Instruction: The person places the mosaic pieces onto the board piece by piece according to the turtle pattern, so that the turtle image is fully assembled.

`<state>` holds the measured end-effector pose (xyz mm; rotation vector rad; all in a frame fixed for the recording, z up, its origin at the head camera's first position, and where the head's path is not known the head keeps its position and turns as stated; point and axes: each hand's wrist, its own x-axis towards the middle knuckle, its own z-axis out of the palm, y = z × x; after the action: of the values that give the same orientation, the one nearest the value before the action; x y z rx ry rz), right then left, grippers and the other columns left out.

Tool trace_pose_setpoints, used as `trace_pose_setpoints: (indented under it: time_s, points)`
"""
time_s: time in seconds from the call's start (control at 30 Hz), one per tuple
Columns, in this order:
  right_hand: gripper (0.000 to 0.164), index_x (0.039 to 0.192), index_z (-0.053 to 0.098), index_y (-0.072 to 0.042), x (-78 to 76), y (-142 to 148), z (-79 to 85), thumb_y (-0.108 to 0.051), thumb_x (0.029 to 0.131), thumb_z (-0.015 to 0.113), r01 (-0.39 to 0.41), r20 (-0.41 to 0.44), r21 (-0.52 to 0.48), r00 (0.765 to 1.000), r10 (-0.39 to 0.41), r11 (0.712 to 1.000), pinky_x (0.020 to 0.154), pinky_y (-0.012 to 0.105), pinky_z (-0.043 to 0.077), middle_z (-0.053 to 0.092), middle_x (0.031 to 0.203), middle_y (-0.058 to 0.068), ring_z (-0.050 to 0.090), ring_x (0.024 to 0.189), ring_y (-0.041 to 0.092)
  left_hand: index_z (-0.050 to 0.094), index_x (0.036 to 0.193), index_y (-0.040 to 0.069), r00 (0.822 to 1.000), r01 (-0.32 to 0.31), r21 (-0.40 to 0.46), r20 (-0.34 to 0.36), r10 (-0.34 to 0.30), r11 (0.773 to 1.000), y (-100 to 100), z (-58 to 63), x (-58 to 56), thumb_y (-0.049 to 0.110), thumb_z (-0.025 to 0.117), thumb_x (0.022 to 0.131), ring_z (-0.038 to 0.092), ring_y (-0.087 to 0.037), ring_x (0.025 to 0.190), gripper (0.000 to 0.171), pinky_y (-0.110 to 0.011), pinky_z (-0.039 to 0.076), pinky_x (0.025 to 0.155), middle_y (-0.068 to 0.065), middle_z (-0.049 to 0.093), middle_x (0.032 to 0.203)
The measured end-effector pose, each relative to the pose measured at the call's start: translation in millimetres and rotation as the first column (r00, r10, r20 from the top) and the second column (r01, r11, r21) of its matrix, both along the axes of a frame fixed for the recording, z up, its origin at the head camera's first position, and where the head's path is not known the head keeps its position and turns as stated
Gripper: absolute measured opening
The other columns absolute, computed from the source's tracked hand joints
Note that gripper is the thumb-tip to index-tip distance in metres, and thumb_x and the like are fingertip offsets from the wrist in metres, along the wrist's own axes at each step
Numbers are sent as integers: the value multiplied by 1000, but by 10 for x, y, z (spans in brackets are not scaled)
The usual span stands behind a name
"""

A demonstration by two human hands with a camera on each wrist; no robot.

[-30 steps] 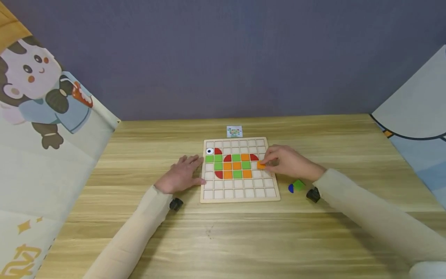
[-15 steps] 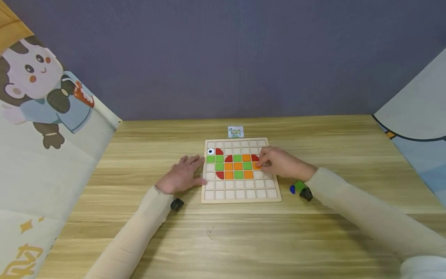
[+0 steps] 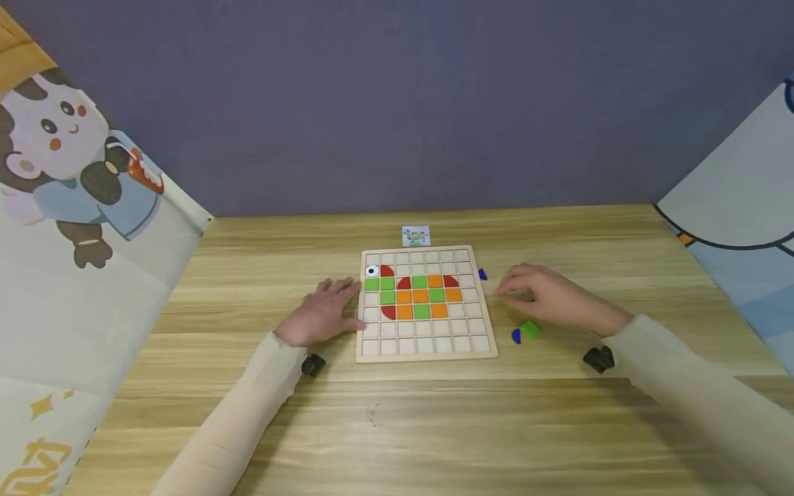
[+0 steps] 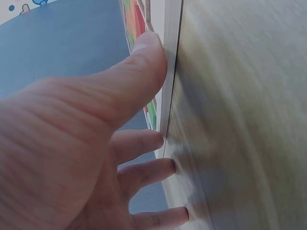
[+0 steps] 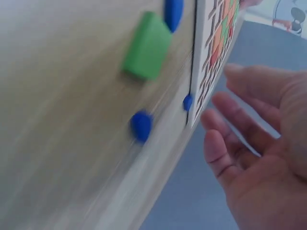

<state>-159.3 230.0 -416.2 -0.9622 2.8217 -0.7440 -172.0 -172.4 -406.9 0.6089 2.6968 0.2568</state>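
Observation:
A wooden grid board [image 3: 426,348] lies on the table with green, orange and red tiles and a round eye tile [image 3: 371,271] set in its cells. The rightmost orange square tile [image 3: 454,295] sits below a red quarter-round tile [image 3: 451,281]. My left hand [image 3: 319,313] rests at the board's left edge; its thumb [image 4: 148,57] touches the rim and the fingers are spread. To the right of the board, my right hand [image 3: 548,293] hovers over the table, fingers loosely bent, holding nothing visible. Near it are a green piece [image 5: 147,45] and a blue piece [image 5: 141,125].
Another blue piece [image 3: 482,274] lies against the board's right edge, and one more [image 3: 516,336] lies beside the green piece. A small picture card [image 3: 415,235] lies behind the board. A dark panel [image 3: 397,110] stands along the table's back edge.
My right hand has set the orange square tile into a board cell, let go and moved right, off the board. A blue piece by the board's edge is uncovered. The left hand stays put.

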Motion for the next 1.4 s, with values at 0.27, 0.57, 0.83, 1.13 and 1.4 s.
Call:
trace_pose_setpoints:
  time_s: [0.27, 0.57, 0.83, 1.13, 1.4]
  points:
    - [28, 100, 74, -17, 361, 329, -139, -6, 74, 79, 3, -7, 62, 1000, -3, 998, 86, 40, 50, 63, 106, -9, 58, 102, 18, 24, 151, 10, 1000, -3, 9, 4, 3, 1000, 0, -13, 14, 50, 61, 87, 12, -47, 137, 84, -68, 20, 100, -13, 16, 155]
    - [29, 92, 76, -18, 518, 294, -223, 0, 69, 81, 25, -48, 25, 999, -24, 999, 82, 40, 52, 63, 101, -7, 59, 99, 22, 23, 151, 10, 1000, -3, -6, -4, 3, 1000, -3, -13, 14, 51, 60, 87, 12, -47, 137, 85, -68, 21, 100, -13, 16, 155]
    - [24, 89, 76, -15, 437, 244, -199, -4, 68, 83, 89, -118, 15, 989, -87, 996, 72, 33, 54, 63, 94, -8, 59, 87, 14, 23, 151, 10, 1000, 3, -15, -8, -3, 1000, -11, 4, 3, 50, 60, 87, 12, -48, 136, 84, -68, 21, 100, -14, 16, 155]
    - [23, 95, 76, -11, 170, -103, -139, -6, 74, 80, -49, -163, -89, 986, 34, 995, 64, 27, 52, 62, 98, -7, 56, 85, 9, 23, 151, 9, 1000, 14, -10, -8, -14, 1000, -6, 13, 5, 50, 60, 87, 13, -49, 136, 84, -69, 22, 99, -14, 16, 155]
    - [19, 98, 75, -12, -22, -433, -175, -11, 79, 77, -113, -25, -71, 993, 112, 991, 69, 24, 51, 59, 101, -6, 56, 85, 9, 23, 151, 10, 1000, 8, 0, -5, -8, 1000, -3, 7, 3, 51, 60, 87, 12, -48, 137, 85, -68, 21, 100, -14, 16, 155]
